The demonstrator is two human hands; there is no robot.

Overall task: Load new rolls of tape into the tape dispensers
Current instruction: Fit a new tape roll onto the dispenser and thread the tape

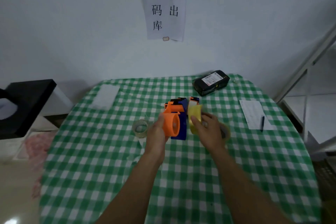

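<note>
My left hand (pixel 157 132) grips an orange and blue tape dispenser (pixel 175 120) above the middle of the green checked table (pixel 109 160). Its orange round hub faces right. My right hand (pixel 209 129) holds a yellowish roll of tape (pixel 195 117) right beside the dispenser's blue side. Another orange and blue dispenser part (pixel 194 101) shows just behind the roll. A clear tape roll (pixel 140 127) lies on the cloth left of my left hand. Under my right hand a further brownish roll (pixel 225 132) peeks out.
A black wrapped parcel (pixel 211 82) with a label lies at the back right. A paper sheet (pixel 254 116) with a pen (pixel 262 122) sits at the right. White paper (pixel 105 98) lies back left. A black box (pixel 27 103) stands off the table's left.
</note>
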